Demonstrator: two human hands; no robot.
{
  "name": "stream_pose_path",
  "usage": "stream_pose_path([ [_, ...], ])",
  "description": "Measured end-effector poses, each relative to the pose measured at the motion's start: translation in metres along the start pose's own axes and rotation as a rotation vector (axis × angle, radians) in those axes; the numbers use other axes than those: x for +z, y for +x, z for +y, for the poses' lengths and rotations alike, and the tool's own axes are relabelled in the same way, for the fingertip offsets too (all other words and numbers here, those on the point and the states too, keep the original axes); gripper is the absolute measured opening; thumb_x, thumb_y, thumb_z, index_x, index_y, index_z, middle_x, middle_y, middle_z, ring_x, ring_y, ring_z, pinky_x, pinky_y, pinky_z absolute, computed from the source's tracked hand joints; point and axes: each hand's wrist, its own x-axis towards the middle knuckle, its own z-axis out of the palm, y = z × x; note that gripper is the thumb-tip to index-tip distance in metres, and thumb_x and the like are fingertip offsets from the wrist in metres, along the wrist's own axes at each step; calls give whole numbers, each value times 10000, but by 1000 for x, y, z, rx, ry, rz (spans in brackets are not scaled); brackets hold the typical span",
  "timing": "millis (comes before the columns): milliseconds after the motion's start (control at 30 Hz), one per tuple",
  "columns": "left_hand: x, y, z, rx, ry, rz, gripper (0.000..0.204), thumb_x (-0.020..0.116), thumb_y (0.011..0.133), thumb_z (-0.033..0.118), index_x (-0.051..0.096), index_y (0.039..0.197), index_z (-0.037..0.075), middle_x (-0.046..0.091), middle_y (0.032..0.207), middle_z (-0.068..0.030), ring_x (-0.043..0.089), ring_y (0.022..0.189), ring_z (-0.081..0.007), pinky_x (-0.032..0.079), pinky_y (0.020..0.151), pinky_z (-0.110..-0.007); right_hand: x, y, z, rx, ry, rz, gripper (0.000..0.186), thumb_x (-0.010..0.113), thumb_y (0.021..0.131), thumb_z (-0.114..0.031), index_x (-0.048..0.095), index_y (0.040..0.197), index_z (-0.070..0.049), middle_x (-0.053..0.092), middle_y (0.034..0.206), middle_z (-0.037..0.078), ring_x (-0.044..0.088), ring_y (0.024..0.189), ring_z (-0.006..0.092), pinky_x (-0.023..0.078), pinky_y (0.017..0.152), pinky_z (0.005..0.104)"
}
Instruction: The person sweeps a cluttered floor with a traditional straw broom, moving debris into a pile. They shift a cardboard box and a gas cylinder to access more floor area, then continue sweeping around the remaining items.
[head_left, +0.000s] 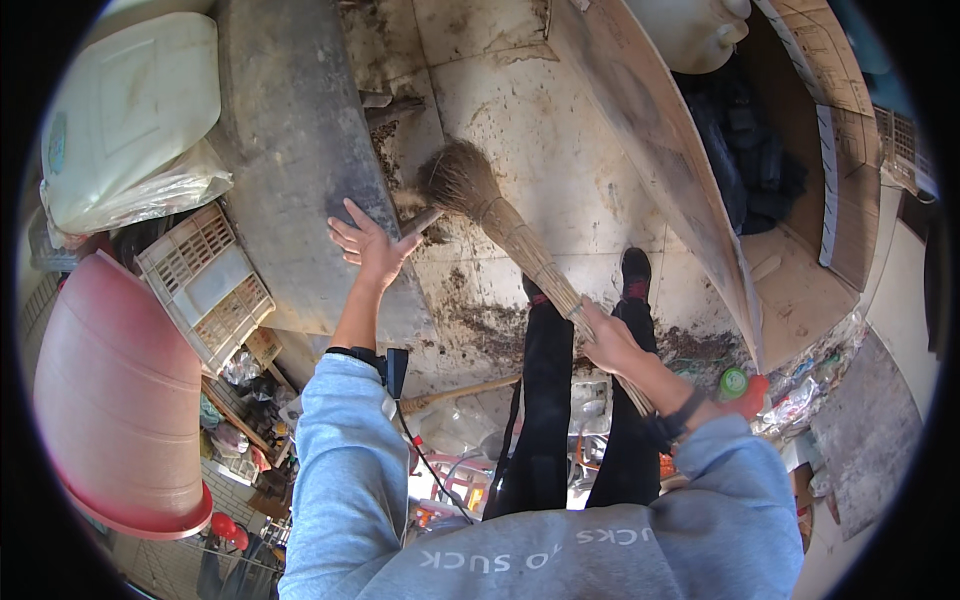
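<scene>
My right hand (610,340) is wrapped round the handle of a straw broom (520,240). The broom slants up and left, its dark, worn bristles resting near dirt on the pale floor (500,100). My left hand (368,245) has its fingers spread and holds nothing. It is over the edge of a large grey board (290,150); whether it touches the board I cannot tell. Just beyond my left thumb, a short wooden stick (422,220) pokes out from the board's edge toward the bristles.
At right stands a large open cardboard box (650,140) with dark items inside. On the left are a white plastic jug (135,115), a cream plastic crate (205,285) and a big pink tub (125,400). A wooden pole (460,392) and clutter lie near my feet.
</scene>
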Motion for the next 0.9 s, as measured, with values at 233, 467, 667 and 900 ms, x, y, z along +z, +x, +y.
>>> stream_pose_path([
  [233,-1,0,1,-7,14,1,1373,824,653,425,-277,1407,101,-297,1393,-375,-222,1319,-535,34,1023,-682,33,-7,30,86,72,154,748,571,706,-17,255,1380,55,584,978,335,578,938,472,462,829,479],
  [467,-10,-15,12,-57,70,6,1326,796,673,471,-228,1435,111,-237,1450,-326,-182,1357,-486,70,1059,-646,33,-83,34,134,416,83,654,604,703,-10,368,1312,-9,610,776,187,614,601,298,492,549,396],
  [667,27,-107,15,310,-70,10,803,763,723,355,397,1355,21,256,1447,-278,244,1332,-443,264,1091,-455,20,-134,4,358,1061,110,335,565,781,-15,469,1100,-47,558,690,81,541,481,175,461,428,310],
  [900,72,-348,26,385,-869,-472,679,616,881,338,340,1371,-43,581,1168,-236,586,1045,-302,462,904,-361,26,-93,-20,507,982,-32,78,577,821,-62,530,788,-9,547,627,108,567,512,246,507,444,386],
])
